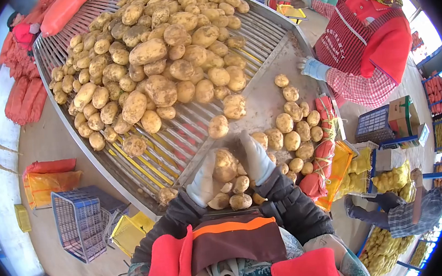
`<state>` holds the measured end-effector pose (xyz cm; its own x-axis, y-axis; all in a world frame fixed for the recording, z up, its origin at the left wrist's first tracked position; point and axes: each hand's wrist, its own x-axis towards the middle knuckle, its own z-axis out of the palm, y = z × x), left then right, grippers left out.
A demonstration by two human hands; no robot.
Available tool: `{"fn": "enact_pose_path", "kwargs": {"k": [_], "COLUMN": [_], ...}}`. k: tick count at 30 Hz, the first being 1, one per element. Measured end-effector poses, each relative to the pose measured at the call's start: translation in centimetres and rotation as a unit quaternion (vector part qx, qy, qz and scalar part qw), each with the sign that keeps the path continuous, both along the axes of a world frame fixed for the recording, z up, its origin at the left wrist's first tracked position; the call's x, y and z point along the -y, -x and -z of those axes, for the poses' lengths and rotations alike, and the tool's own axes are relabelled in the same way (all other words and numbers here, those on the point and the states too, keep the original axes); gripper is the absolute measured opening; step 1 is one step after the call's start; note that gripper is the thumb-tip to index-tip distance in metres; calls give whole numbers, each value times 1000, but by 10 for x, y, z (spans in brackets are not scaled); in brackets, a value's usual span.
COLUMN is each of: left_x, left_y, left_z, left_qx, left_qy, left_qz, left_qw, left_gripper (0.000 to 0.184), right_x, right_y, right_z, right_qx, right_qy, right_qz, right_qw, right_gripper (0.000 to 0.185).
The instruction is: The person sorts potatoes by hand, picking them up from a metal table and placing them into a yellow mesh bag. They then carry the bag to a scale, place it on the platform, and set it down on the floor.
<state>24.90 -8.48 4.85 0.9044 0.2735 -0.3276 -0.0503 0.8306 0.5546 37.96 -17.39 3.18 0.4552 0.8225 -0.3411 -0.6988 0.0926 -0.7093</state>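
Note:
Both my hands wear pale gloves and rest on the near end of the sorting table (272, 60). My left hand (202, 180) lies along the left side of a large potato (225, 165), its fingers stretched forward. On the other side, my right hand (256, 158) is held with fingers extended and palm turned inward. Several smaller potatoes (241, 201) lie between my wrists, close to my apron. A single potato (218, 126) sits just beyond my fingertips. Whether either palm presses on a potato is partly hidden.
A big potato heap (158, 54) covers the slatted rack (179, 136). Loose potatoes (291, 126) lie right of my hands, beside a red mesh sack (324, 165). A co-worker (360, 47) stands at the right edge. Crates (78, 221) flank the floor at left.

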Motion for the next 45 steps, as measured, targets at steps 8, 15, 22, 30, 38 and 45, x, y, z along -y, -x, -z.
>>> {"fn": "enact_pose_path", "kwargs": {"k": [8, 15, 22, 30, 38, 45], "left_x": [6, 2, -47, -46, -4, 1], "left_y": [-5, 26, 154, 296, 289, 338], "left_z": [-21, 9, 73, 33, 23, 33], "left_qx": [22, 31, -58, -89, -28, -100], "left_qy": [-19, -46, -133, 133, 81, 66], "left_qz": [22, -42, -251, -402, -211, -284], "left_qw": [999, 998, 957, 901, 974, 951], "left_gripper": [61, 53, 39, 33, 48, 53], "right_x": [2, -17, -51, -99, -99, -109], "right_y": [7, 48, 72, 162, 245, 249], "right_z": [14, -5, 31, 60, 17, 25], "right_qx": [106, 233, 528, 681, 211, 684], "right_qy": [93, 71, 69, -22, -38, 34], "right_qz": [13, -36, -102, -409, -300, -292], "right_qw": [990, 969, 841, 608, 930, 667], "right_gripper": [33, 36, 32, 58, 38, 22]}}
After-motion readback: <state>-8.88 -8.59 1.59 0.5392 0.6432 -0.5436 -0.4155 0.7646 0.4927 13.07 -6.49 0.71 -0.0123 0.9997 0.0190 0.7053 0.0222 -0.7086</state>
